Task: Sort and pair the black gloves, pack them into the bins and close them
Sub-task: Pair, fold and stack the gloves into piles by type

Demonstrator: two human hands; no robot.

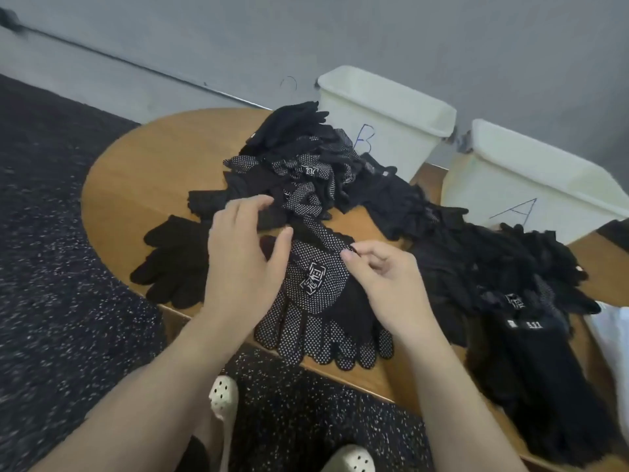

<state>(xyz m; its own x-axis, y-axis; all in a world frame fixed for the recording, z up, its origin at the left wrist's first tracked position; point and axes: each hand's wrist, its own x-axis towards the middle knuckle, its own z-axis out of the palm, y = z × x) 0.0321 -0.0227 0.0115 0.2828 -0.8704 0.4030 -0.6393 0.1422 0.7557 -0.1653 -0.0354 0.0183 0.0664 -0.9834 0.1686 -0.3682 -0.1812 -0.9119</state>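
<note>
Right hand (374,267) pinching dotted glove (320,291) cuff; left hand (238,253) loose-fingered, partly hiding plain glove (173,260).

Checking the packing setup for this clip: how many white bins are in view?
2. Bin B stands at the table's far edge behind the glove pile; bin A stands to its right. Others may lie outside the frame.

Black gloves (306,172) heaped beyond the hands; a white-dotted glove (316,301) lies flat between them; bins B (384,120) and A (531,185) open behind.
</note>
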